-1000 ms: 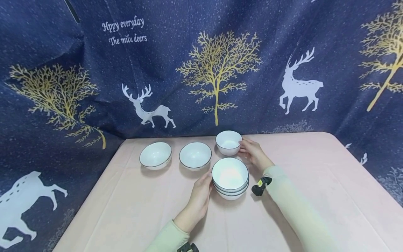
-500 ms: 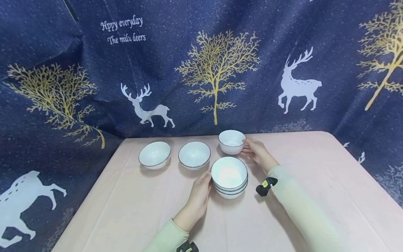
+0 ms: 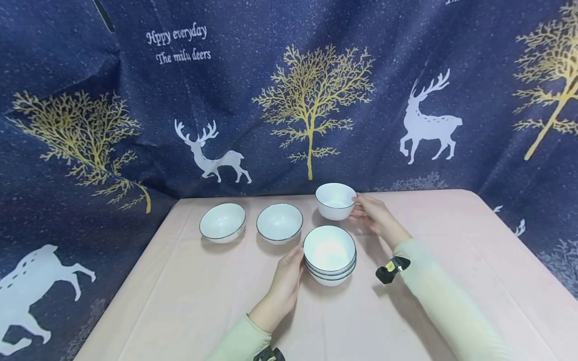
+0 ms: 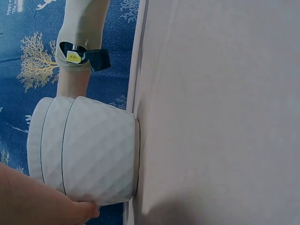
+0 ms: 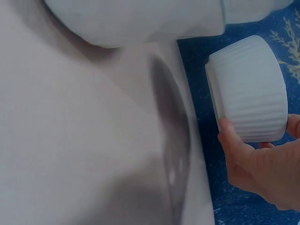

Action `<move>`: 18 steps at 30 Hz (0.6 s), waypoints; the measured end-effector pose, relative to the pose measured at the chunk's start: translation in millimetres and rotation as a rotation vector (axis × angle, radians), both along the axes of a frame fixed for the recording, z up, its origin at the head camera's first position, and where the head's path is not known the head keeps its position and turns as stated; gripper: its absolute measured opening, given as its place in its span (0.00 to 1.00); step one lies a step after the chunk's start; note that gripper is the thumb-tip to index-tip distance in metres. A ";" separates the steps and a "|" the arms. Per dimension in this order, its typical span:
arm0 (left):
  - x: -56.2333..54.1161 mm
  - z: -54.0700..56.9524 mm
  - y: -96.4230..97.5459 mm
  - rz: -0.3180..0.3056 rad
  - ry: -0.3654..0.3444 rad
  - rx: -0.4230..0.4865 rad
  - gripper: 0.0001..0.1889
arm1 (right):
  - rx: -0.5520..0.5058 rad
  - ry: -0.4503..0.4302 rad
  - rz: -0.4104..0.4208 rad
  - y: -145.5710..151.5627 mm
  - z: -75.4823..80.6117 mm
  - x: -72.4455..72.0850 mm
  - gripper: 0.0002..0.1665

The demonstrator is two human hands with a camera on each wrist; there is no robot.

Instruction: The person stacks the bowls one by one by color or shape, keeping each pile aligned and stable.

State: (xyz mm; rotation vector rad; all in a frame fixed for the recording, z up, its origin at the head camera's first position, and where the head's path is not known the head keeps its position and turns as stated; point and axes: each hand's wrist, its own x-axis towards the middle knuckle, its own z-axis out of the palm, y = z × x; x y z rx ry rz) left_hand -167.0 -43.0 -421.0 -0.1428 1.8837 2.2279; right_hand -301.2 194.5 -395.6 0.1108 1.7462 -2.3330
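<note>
My right hand (image 3: pixel 372 214) grips a white bowl (image 3: pixel 335 202) with a dark rim by its right side. In the right wrist view, that bowl (image 5: pixel 248 89) shows ribbed sides; fingertips press near its base, and a gap with a shadow separates it from the tabletop. My left hand (image 3: pixel 285 281) holds the left side of a stack of bowls (image 3: pixel 329 253) standing nearer to me. Diamond-patterned sides of the stack (image 4: pixel 98 150) show in the left wrist view, with the left thumb along the lowest bowl. The other left fingers are mostly hidden.
Two more white bowls stand to the left, one bowl (image 3: pixel 223 223) at the far left and another bowl (image 3: pixel 280 223) beside the stack. A pink cloth covers the table (image 3: pixel 189 301). Behind its back edge hangs a blue curtain (image 3: pixel 280 115) with deer and trees.
My right hand has moved the bowl to the right and slightly up, away from the bowl at its left. The left hand and the stack have stayed in place.
</note>
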 end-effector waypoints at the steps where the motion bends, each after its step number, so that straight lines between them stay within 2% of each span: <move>1: -0.1 -0.1 0.0 0.001 -0.001 0.001 0.26 | 0.003 0.004 0.003 0.2 1.5 1.1 0.32; 18: 0.7 0.2 -0.4 -0.013 0.005 0.029 0.28 | 0.039 0.026 0.045 6.4 19.9 15.1 0.36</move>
